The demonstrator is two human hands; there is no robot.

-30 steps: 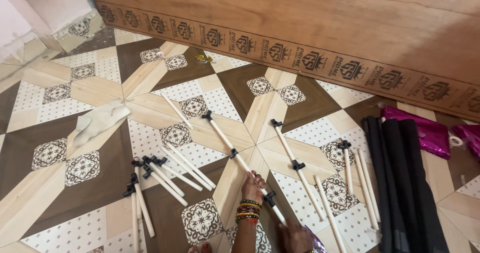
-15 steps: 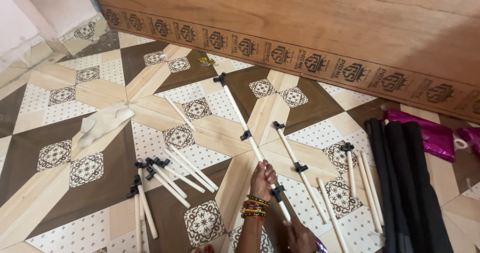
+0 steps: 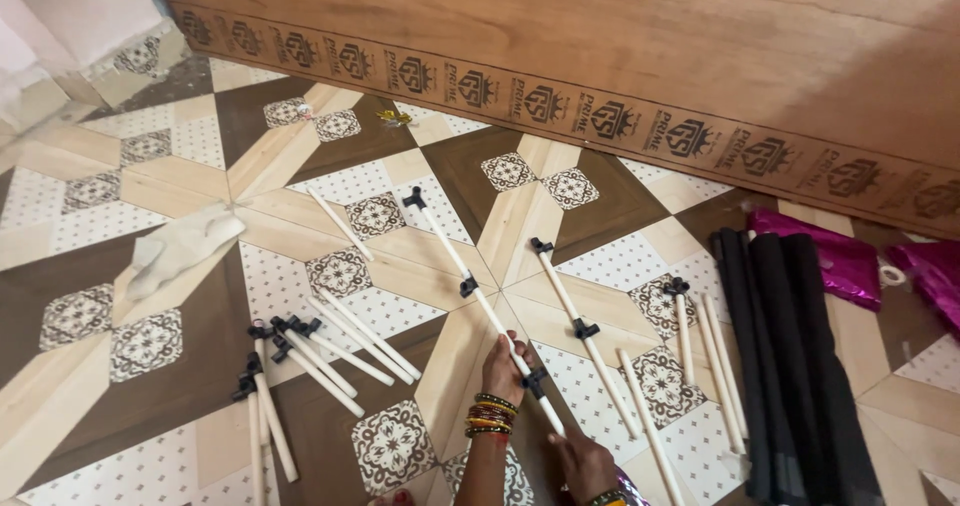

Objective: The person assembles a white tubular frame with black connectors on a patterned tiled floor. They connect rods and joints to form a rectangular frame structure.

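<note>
— What have you got hold of there?

— Your left hand (image 3: 503, 364) has its fingers curled around a long white rod (image 3: 480, 301), thin and round, with black plastic joints clipped along it. Your right hand (image 3: 583, 461) grips its lower end. The rod slants across the patterned floor tiles (image 3: 150, 386), its far tip pointing toward the wooden board (image 3: 620, 46).

— And round about?

— A similar jointed rod (image 3: 585, 336) lies just to the right of yours. To the left sits a loose bunch of shorter white rods (image 3: 330, 351) with black end caps. Matte black rolled tubes (image 3: 790, 356) lie well to the right, beside crinkly, shiny magenta wrapping (image 3: 835, 261). A pale crumpled cloth (image 3: 180, 246) lies far left.
</note>
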